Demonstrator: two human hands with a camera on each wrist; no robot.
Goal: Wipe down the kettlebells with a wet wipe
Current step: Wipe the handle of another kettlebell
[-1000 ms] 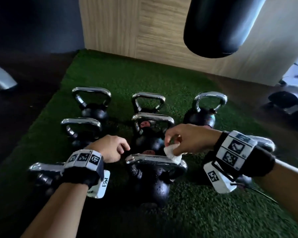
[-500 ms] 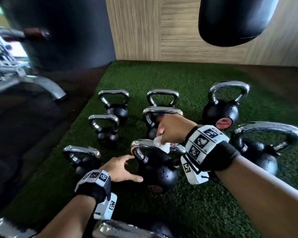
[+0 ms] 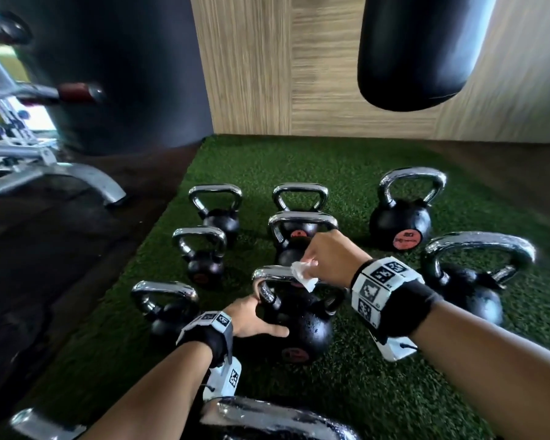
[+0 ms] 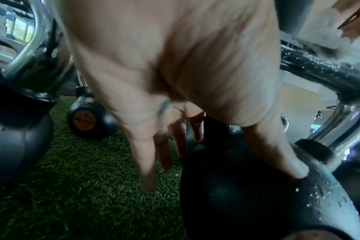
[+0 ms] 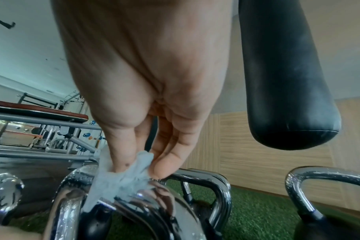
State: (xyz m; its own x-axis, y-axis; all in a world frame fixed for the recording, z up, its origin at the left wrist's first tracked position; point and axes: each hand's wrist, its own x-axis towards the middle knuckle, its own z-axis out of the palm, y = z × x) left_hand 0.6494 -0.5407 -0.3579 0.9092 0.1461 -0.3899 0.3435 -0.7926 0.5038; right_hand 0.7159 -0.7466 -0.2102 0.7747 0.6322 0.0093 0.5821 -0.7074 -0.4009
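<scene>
Several black kettlebells with chrome handles stand on green turf (image 3: 378, 392). The nearest middle kettlebell (image 3: 302, 331) is wet with droplets. My right hand (image 3: 326, 258) pinches a crumpled white wet wipe (image 3: 304, 274) against the top of its chrome handle (image 3: 270, 274); in the right wrist view, thumb and fingers squeeze the wipe (image 5: 121, 177) onto the bar. My left hand (image 3: 254, 319) rests on the black ball's left side, fingers spread and fairly straight, the thumb (image 4: 277, 154) lying on the ball (image 4: 257, 194).
A black punching bag (image 3: 419, 49) hangs above the back right. A wood-panel wall (image 3: 267, 74) stands behind the turf. A grey bench frame (image 3: 61, 176) sits on the dark floor at left. More kettlebell handles (image 3: 277, 417) lie close under my forearms.
My left hand has come down from hovering beside the kettlebell onto its ball. The right hand keeps the wipe on the handle. My head has turned left and moved closer.
</scene>
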